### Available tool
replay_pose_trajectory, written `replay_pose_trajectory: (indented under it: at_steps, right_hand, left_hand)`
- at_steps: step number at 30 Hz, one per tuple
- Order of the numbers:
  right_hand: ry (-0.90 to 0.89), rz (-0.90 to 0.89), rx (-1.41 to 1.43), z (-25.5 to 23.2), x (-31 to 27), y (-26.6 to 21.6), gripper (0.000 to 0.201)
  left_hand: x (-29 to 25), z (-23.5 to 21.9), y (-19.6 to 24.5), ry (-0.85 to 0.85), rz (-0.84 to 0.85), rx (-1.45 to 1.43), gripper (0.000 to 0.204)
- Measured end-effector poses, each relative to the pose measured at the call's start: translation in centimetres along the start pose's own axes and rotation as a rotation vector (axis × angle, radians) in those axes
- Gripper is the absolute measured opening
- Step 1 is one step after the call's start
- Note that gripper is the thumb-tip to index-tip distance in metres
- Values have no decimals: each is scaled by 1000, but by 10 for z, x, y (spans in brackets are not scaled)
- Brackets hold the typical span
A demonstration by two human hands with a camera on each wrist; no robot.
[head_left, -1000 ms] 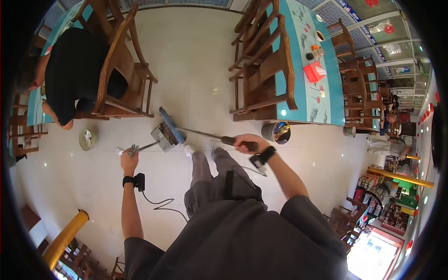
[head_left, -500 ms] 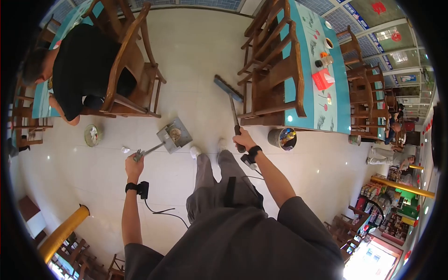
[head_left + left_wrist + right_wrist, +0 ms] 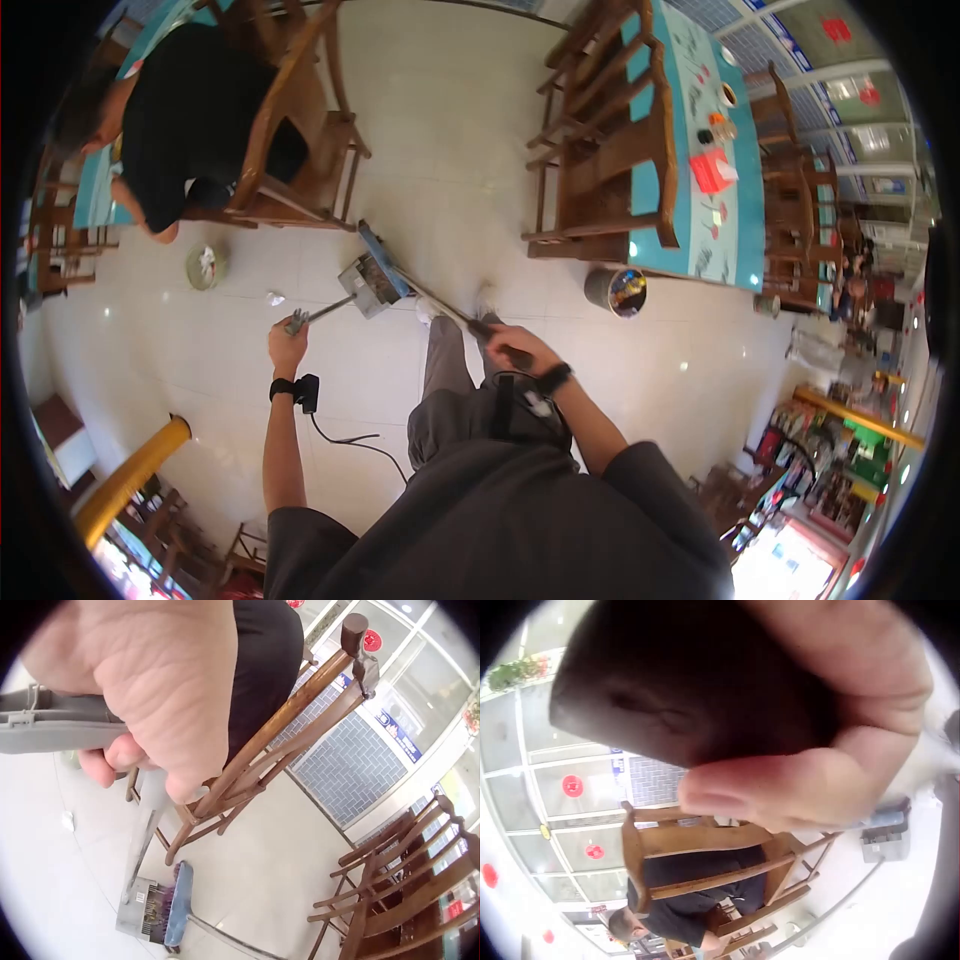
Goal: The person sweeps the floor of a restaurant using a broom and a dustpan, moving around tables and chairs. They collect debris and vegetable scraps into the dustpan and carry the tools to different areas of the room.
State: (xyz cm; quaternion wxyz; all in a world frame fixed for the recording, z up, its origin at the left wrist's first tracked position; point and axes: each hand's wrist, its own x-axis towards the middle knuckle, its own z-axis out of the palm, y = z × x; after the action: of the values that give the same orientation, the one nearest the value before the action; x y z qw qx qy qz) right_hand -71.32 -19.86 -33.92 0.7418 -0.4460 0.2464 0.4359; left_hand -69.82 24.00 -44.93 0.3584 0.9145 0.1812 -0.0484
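Note:
My left hand [image 3: 288, 347] grips the grey handle [image 3: 60, 724] of a long-handled dustpan [image 3: 362, 292], which is down by the floor in front of my feet. The broom's blue head [image 3: 384, 262] lies across the dustpan's open side. In the left wrist view, purple bristles [image 3: 169, 894] reach over the pan and bits of debris show inside it. Near my waist, my right hand [image 3: 525, 348] holds the broom by its dark grip [image 3: 690, 697], fingers and thumb curled round it. The broom's shaft [image 3: 435, 300] slants forward and left.
A crumpled white tissue [image 3: 275, 298] lies on the floor beside the left hand. Bins stand at left [image 3: 193, 268] and right [image 3: 598, 290]. A person in black [image 3: 190, 120] sits on a wooden chair [image 3: 300, 180] at left; more chairs [image 3: 610, 180] line a blue-covered table [image 3: 655, 250] at right.
The broom head was on the dustpan, swung out right toward the chairs, then came back left onto it. My right hand has moved back toward my waist. The left hand stays nearly in place.

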Motion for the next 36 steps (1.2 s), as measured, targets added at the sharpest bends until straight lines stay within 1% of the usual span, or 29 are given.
replay_pose_trajectory:
  at_steps: [1,2,3,4,5,6,7,8,9,11,13,14,15,16,17,19,20,21,23,25,27,28,29,30,31,32,33,35,36]
  right_hand:
    - [-197,-475,-490,-16,-17,3,6]
    - [-105,-265,-362,1,-49,-11,11]
    - [59,-7,-343,8,-62,-20,11]
    - [55,-47,-430,32,-85,-27,10]
    - [32,-2,-442,7,-89,-9,8]
    - [107,73,-476,9,-91,-3,10]
    - [197,141,-507,10,-93,2,13]
    - [220,147,-448,8,-89,12,18]
    - [250,155,-387,12,-86,23,23]
    - [283,172,-373,5,-72,40,25]
    - [274,165,-248,-17,-51,61,23]
    - [277,182,-224,-36,-36,71,22]
    - [277,199,-203,-42,-23,76,22]
    - [270,197,-196,-45,-15,85,17]
    - [254,216,-205,-45,-13,93,17]
    - [240,185,-242,-45,-6,106,15]
    - [273,165,-345,-32,-13,107,14]
    - [263,165,-354,-20,-18,110,14]
    - [296,105,-680,2,-24,110,11]
    - [303,88,-725,29,-23,110,12]
    - [237,86,-910,62,-19,108,13]
    - [254,80,-937,79,-14,110,15]
    - [269,82,-951,97,-5,109,15]
    - [229,49,-1012,117,10,107,17]
    - [202,38,-1079,151,30,116,19]
    - [216,33,-1119,175,44,117,23]
    - [228,27,-1154,199,61,120,27]
    - [91,-64,-1246,222,105,127,32]
    - [95,-35,-1219,233,129,135,31]
  left_hand:
    - [0,6,-7,-8,53,-40,20]
    - [2,16,-18,-28,185,-26,19]
    - [2,17,-26,-34,297,5,18]
    - [-5,9,-15,-233,55,-194,21]
    - [-18,4,-4,-343,-135,-474,22]
    - [-16,7,-10,-428,-135,-487,25]
    - [-18,6,-3,-380,-138,-342,26]
    - [-17,16,-8,-301,-18,-200,25]
    - [-25,17,-14,-259,-46,-213,25]
    - [-45,27,-20,-41,0,-134,27]
    - [-75,21,-23,-36,-113,-154,31]
    - [-92,19,-26,15,-151,-130,32]
    - [-108,6,-24,51,-167,-137,32]
    - [-135,-14,-25,83,-236,-181,33]
    - [-159,-29,-33,101,-303,-217,34]
    - [-192,-50,-63,138,-316,-242,34]
    - [-207,-60,-73,160,-328,-239,33]
    - [-219,-70,-82,188,-337,-247,33]
    - [-242,-92,-96,231,-380,-236,32]
    - [-253,-108,-123,252,-413,-221,31]
    - [-254,-120,-153,305,-410,-168,30]
    - [-253,-128,-168,287,-429,-187,30]
    - [-250,-136,-180,283,-432,-207,30]
    - [-245,-145,-194,303,-425,-181,29]
    - [-243,-156,-226,304,-430,-166,29]
    - [-238,-167,-238,290,-478,-159,29]
    - [-230,-176,-261,277,-487,-165,29]
    - [-220,-179,-298,292,-507,-117,28]
    - [-215,-194,-304,275,-522,-138,27]
